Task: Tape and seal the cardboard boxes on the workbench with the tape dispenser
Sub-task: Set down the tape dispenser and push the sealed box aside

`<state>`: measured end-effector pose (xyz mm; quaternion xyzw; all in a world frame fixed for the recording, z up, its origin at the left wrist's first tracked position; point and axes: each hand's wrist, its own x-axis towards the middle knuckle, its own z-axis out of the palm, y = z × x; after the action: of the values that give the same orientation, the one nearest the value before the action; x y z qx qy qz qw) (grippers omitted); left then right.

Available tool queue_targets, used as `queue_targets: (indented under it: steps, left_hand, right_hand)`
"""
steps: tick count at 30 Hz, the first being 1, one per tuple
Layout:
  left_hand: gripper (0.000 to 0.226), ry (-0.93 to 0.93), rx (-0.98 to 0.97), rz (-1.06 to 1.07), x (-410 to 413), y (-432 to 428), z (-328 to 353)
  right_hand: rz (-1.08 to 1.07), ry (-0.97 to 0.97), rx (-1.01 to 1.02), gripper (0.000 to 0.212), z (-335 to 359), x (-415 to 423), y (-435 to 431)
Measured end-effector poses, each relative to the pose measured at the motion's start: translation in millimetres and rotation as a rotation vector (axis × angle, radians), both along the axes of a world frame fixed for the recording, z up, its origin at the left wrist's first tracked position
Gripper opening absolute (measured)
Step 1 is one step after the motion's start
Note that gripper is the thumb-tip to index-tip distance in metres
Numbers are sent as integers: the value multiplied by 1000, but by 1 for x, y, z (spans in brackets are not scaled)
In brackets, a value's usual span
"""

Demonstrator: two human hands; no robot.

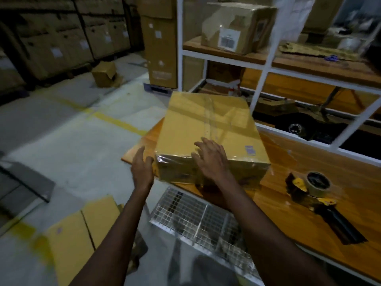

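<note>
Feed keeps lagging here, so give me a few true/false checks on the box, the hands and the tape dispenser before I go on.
1. The yellow-brown cardboard box lies on the orange wooden workbench. True.
2. The right hand grips the black and yellow tape dispenser. False: the dispenser lies on the bench to the right of the box, in neither hand; the right hand is open over the box's near top edge.
3. Clear tape runs along the box's top seam. True.
4. The box's top flaps stand open. False: they lie shut and flat.
5. The left hand is open beside the box's near left corner. True.
</note>
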<state>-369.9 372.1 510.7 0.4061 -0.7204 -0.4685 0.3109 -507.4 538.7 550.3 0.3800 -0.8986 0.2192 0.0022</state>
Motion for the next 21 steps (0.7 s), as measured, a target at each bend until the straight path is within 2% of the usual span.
queue_targets:
  steps: [3, 5, 7, 10, 12, 16, 18, 21]
  left_hand:
    - [54, 76, 198, -106, 1, -2, -8]
    - [49, 163, 236, -174, 1, 7, -16]
    - [62, 122, 139, -218, 1, 20, -26]
    - [94, -56, -62, -353, -1, 35, -42]
    - [103, -138, -149, -406, -3, 33, -49]
    - [104, -336, -323, -452, 4, 31, -50]
    - [96, -392, -444, -473, 8, 28, -54]
    - [89, -356, -534, -448, 11, 24, -62]
  right_hand:
    - [32, -15, 139, 51, 0, 8, -28]
    - [14, -28, 195, 49, -3, 9, -36]
    - [-14, -44, 190, 46, -5, 8, -39]
    - [-37, -39, 170, 43, -6, 8, -41]
    - [-48, -39, 165, 43, -7, 10, -42]
    - [-56, -33, 147, 42, -10, 13, -41]
    - [-61, -34, 136, 42, -10, 13, -42]
    - [-65, -20, 128, 42, -13, 12, -43]
